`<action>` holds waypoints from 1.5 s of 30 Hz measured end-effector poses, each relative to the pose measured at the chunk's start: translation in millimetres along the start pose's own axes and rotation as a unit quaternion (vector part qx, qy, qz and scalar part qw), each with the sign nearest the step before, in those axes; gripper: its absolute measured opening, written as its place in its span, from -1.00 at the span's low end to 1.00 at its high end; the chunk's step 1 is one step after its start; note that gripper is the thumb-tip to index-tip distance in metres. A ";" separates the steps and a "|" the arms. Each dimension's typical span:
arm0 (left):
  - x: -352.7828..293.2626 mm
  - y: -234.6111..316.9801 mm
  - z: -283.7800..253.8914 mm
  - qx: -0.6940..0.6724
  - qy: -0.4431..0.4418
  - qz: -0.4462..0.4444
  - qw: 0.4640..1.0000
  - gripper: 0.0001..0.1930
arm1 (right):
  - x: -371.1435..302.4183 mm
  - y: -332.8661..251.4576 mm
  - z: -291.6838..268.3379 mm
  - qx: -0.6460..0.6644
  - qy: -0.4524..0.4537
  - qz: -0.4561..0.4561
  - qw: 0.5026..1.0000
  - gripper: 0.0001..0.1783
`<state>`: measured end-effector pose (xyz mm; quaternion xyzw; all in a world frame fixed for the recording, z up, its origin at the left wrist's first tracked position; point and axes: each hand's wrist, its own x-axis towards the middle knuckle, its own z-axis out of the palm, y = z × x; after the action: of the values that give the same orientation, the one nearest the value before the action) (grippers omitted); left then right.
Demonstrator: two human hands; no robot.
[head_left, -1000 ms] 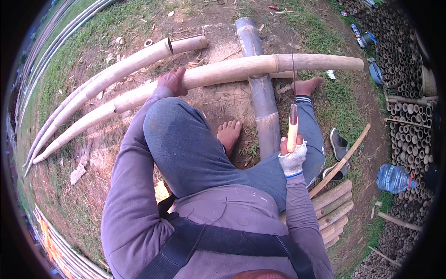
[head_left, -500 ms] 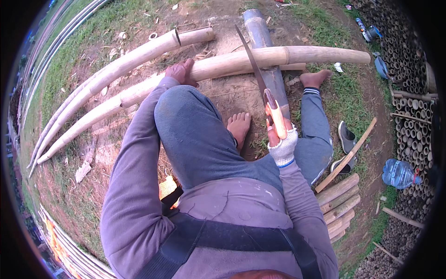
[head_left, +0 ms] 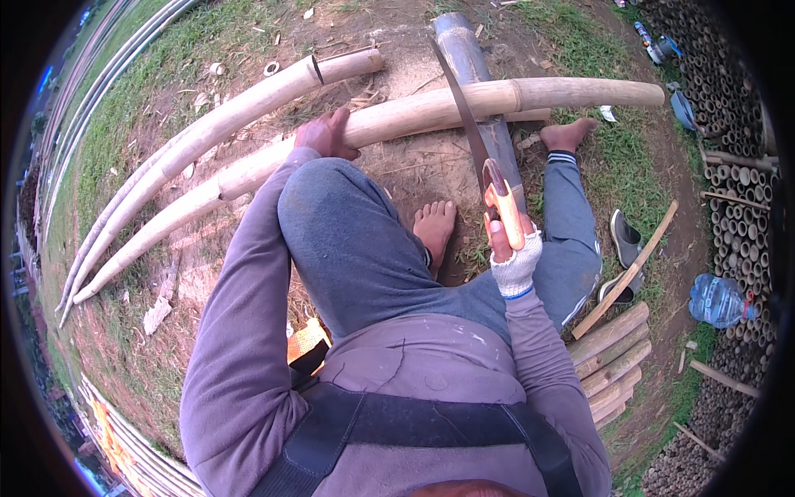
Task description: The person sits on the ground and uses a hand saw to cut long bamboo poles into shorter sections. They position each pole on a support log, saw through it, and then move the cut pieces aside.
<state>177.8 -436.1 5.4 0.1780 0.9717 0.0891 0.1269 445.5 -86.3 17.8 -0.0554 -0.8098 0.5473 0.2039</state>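
A long pale bamboo pole [head_left: 406, 113] lies across the ground in front of me, resting over a thicker grey bamboo log [head_left: 464, 62]. My left hand [head_left: 325, 132], bare, is closed over the pole beyond my bent knee. In a white fingerless glove, my right hand [head_left: 515, 253] grips the orange handle of a handsaw [head_left: 469, 124]. Its long dark blade points away from me and crosses the pole just left of a node, near the grey log. Whether the teeth have cut in cannot be made out. My bare foot [head_left: 435, 228] stands on the soil near the pole.
Another bamboo pole [head_left: 240, 112] lies beyond at the left. Cut bamboo lengths [head_left: 613, 364] sit by my right side, near a curved split strip [head_left: 627, 269] and dark shoes [head_left: 625, 238]. Stacked bamboo [head_left: 737, 224] and a blue plastic bottle [head_left: 719, 300] are at the far right.
The saw and my right hand have shifted slightly right in the picture, the blade tip a little farther away. My left hand stays on the pole. The whole view has turned slightly.
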 end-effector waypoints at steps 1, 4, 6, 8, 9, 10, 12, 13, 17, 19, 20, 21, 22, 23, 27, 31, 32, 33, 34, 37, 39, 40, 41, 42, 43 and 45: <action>-0.5 0.2 -0.8 0.000 -0.002 -0.001 1.000 -0.14 | -1.2 -4.5 -0.8 0.004 -0.002 0.015 1.000 -0.70; 0.0 -0.7 1.8 -0.001 0.011 0.005 1.000 -0.14 | -0.3 -10.8 -1.6 0.002 -0.002 0.028 1.000 -0.70; 3.5 -3.0 3.7 0.005 -0.003 -0.001 1.000 -0.09 | -0.4 -10.2 -2.8 -0.005 -0.006 0.022 1.000 -0.67; 5.4 -4.3 5.9 0.011 -0.011 -0.007 1.000 -0.06 | -1.1 -7.1 -4.5 -0.011 -0.014 0.012 1.000 -0.61; 4.3 -4.4 5.4 0.014 -0.011 -0.012 1.000 -0.05 | -1.9 -4.4 -3.1 0.023 -0.011 0.022 0.999 -0.56; 2.9 -4.4 4.8 0.017 -0.011 -0.017 1.000 -0.04 | -2.2 -1.9 -0.8 0.057 -0.008 0.031 0.998 -0.51; 2.2 -3.4 3.5 0.017 -0.015 -0.019 1.000 -0.04 | -0.2 -5.7 1.8 0.105 -0.001 0.051 0.993 -0.45; 2.7 -2.3 2.8 0.017 -0.017 -0.019 1.000 -0.03 | 1.4 -12.4 3.3 0.118 0.004 0.060 0.991 -0.44; 3.9 -4.0 5.5 0.009 0.000 -0.007 1.000 -0.02 | 6.6 -28.0 1.9 0.100 0.015 0.066 0.993 -0.43; 3.3 -8.5 8.0 0.011 -0.003 -0.008 1.000 -0.01 | 6.5 -31.8 -2.4 0.105 0.001 0.086 0.991 -0.42; 1.9 -8.7 7.0 0.012 -0.007 -0.013 1.000 -0.01 | 5.7 -32.3 -4.0 0.108 -0.006 0.095 0.990 -0.41; 3.2 -4.8 3.9 0.015 -0.012 -0.015 1.000 0.00 | 4.0 -31.6 -6.0 0.106 -0.005 0.094 0.990 -0.42; 4.5 -1.4 1.6 0.017 -0.018 -0.016 1.000 0.00 | 2.5 -30.9 -7.8 0.103 -0.004 0.093 0.990 -0.43; 6.1 1.1 0.9 0.015 -0.020 -0.015 1.000 0.00 | 1.8 -30.0 -8.9 0.101 -0.003 0.092 0.991 -0.44; -1.0 1.6 0.0 0.003 0.002 -0.007 1.000 -0.07 | 7.1 -23.8 -3.5 0.105 -0.005 0.086 0.991 -0.47; -1.1 -2.7 4.5 -0.002 0.021 0.006 1.000 -0.10 | 6.0 -22.8 -2.0 0.098 0.002 0.073 0.992 -0.49; 0.0 -4.4 5.8 0.001 0.020 0.002 1.000 -0.10 | 5.4 -24.9 -1.5 0.101 0.005 0.067 0.993 -0.50; 0.8 -3.8 6.0 0.003 0.017 0.000 1.000 -0.09 | 3.5 -23.8 -2.6 0.104 0.006 0.066 0.992 -0.51; 1.4 -3.5 6.2 0.005 0.015 -0.003 1.000 -0.09 | 1.3 -22.4 -4.3 0.107 0.006 0.065 0.992 -0.51; 2.6 -3.6 6.0 0.004 0.012 -0.004 1.000 -0.09 | 5.7 -16.8 -2.9 0.091 0.006 0.047 0.995 -0.54; 4.2 -4.3 7.2 0.007 0.012 -0.001 1.000 -0.09 | 13.1 -5.7 -0.1 0.060 0.004 0.030 0.998 -0.55; 5.2 -4.1 6.9 0.008 0.013 0.000 1.000 -0.09 | 15.5 -3.1 0.8 0.049 0.005 0.027 0.998 -0.56; 5.7 -3.4 7.0 0.009 0.013 0.001 1.000 -0.10 | 17.7 -0.4 1.4 0.039 0.006 0.023 0.999 -0.56; 4.0 -2.6 7.5 0.009 0.012 -0.002 1.000 -0.11 | 17.3 -1.1 0.3 0.029 0.003 0.017 0.999 -0.57; 2.9 -2.0 7.5 0.009 0.012 -0.004 1.000 -0.12 | 13.2 -4.6 -2.4 0.035 0.003 0.021 0.999 -0.57; 2.5 -2.2 5.7 0.010 0.004 -0.004 1.000 -0.13 | 5.1 -12.9 -7.7 0.047 0.004 0.028 0.998 -0.57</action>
<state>176.4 -436.5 -1.0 0.1751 0.9737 0.0795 0.1219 445.6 -83.2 33.4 -0.0708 -0.7806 0.5899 0.1942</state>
